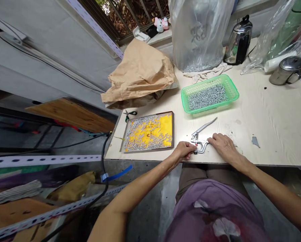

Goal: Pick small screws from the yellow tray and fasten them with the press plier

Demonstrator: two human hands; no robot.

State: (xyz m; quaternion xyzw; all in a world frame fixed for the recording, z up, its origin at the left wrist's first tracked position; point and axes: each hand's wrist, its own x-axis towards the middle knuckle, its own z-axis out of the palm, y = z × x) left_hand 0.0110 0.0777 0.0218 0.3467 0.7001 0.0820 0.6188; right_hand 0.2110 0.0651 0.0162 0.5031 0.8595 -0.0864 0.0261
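Note:
A metal hand-press tool with a long lever and a spring (202, 145) lies on the pale table near its front edge. My left hand (185, 150) is closed at the tool's left side, fingertips pinched by its jaw; what they hold is too small to make out. My right hand (223, 144) rests on the table with bent fingers, its fingertips touching the right end of the tool's frame. To the left sits a shallow yellow-bottomed tray (168, 125) with many small metal pins. Behind the tool stands a green plastic basket (229, 88) filled with similar small metal pieces.
Green-handled scissors (130, 114) lie behind the tray. Further back are a brown paper bag (142, 72), a large clear plastic bag (200, 33), a cloth (205, 73), a kettle (238, 40) and a lidded metal cup (288, 70). The table's front edge (271, 165) runs before my body.

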